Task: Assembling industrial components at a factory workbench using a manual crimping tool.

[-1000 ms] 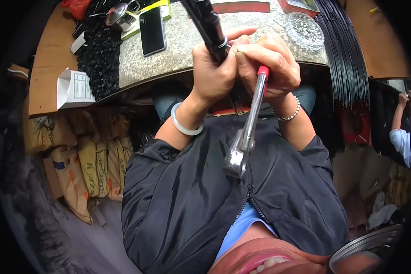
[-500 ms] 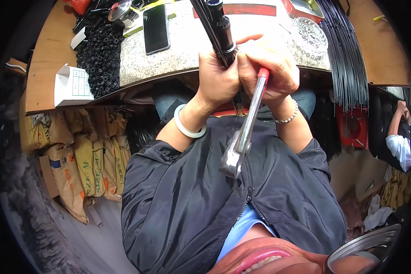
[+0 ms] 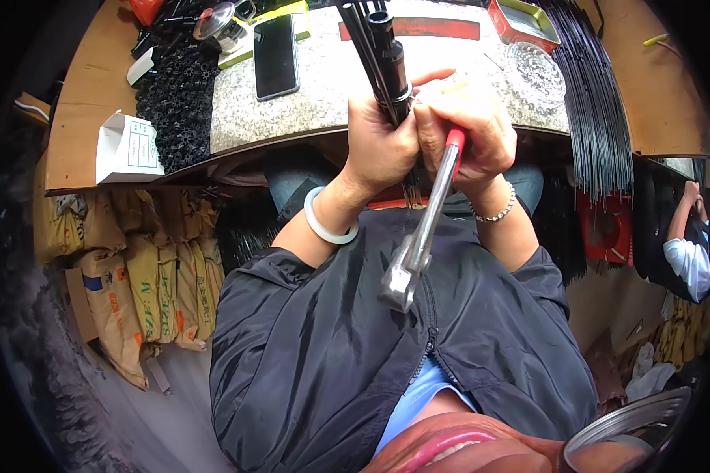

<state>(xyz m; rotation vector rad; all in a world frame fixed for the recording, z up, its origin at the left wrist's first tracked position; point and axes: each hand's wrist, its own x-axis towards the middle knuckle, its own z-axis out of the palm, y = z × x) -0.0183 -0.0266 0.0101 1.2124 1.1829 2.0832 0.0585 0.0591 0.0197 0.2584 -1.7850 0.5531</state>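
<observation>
My left hand point(image 3: 379, 146) is wrapped round a black tube with thin dark rods alongside it, apparently an umbrella frame point(image 3: 388, 59). The frame tilts up and away over the table edge. Close against it, my right hand point(image 3: 469, 126) grips the red handle of metal pliers point(image 3: 426, 229), whose jaws point back toward my chest. My right thumb and finger also pinch at the ringed collar of the tube; what they hold there is too small to make out.
On the stone-topped table point(image 3: 315, 110) lie a black phone point(image 3: 276, 59), a red strip, a glass dish point(image 3: 532, 75) and a red-and-yellow box point(image 3: 525, 24). Small black parts point(image 3: 173, 102) are heaped left, by a white carton point(image 3: 130, 150). Long black rods point(image 3: 599, 118) overhang the right edge. Another person's arm point(image 3: 682, 213) shows far right.
Both hands and the frame appear slightly lower in the picture, as the whole view has shifted a little. Both grips look the same.
</observation>
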